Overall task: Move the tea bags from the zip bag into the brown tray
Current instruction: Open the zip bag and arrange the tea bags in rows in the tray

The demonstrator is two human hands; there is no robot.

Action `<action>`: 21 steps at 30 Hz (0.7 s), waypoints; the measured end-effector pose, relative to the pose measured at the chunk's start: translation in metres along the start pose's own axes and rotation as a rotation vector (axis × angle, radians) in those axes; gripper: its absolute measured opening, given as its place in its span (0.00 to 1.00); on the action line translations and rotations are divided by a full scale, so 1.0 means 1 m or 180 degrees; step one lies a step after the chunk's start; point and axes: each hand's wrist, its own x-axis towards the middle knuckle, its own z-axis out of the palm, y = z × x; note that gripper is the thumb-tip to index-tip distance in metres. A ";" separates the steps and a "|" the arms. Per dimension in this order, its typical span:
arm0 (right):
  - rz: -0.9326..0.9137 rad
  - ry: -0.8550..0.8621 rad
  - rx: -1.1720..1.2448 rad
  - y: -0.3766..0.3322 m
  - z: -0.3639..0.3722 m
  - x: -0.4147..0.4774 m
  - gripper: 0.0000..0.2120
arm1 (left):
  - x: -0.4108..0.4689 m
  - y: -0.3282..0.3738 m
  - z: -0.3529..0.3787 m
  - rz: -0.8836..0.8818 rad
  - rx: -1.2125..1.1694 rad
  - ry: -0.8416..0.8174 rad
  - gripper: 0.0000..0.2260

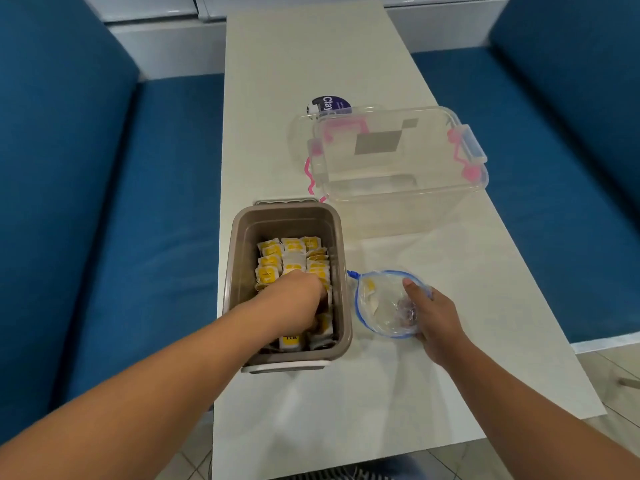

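Head cam: left hand (pixel 298 296) is buried among tea bags (pixel 292 252) in the brown tray (pixel 242 244) (grip hidden, can't tell), right hand (pixel 437 317) grips the zip bag (pixel 377 301) just right of it, so yanking out could wreck the rows.

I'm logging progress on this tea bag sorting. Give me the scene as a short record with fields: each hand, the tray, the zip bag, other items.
left hand: down inside the brown tray among the tea bags; fingers hidden, grip unclear
right hand: holds the zip bag, thumb on its blue rim
tray: on the table, tea bags in rows
bag: open, right of the tray, at least one yellow-tagged tea bag inside
behind: clear box with pink handle; purple-lidded tub
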 end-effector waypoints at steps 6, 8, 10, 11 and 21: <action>0.0005 -0.0065 -0.0080 0.001 -0.002 0.001 0.13 | -0.004 0.001 0.004 -0.0103 -0.0216 -0.0019 0.12; 0.0001 -0.0126 -0.0100 0.002 -0.004 0.001 0.13 | -0.007 0.003 0.003 -0.0160 -0.0241 -0.0048 0.12; -0.0002 -0.0190 -0.0110 0.003 -0.006 0.002 0.14 | -0.011 0.004 -0.002 -0.0174 -0.0334 -0.0016 0.12; 0.0004 -0.0220 -0.0107 0.003 -0.007 0.003 0.14 | -0.014 0.004 -0.007 -0.0159 -0.0426 0.0052 0.12; 0.0179 -0.0370 0.0267 0.012 -0.017 0.006 0.19 | -0.053 0.050 -0.064 -0.0270 -0.1680 0.1655 0.01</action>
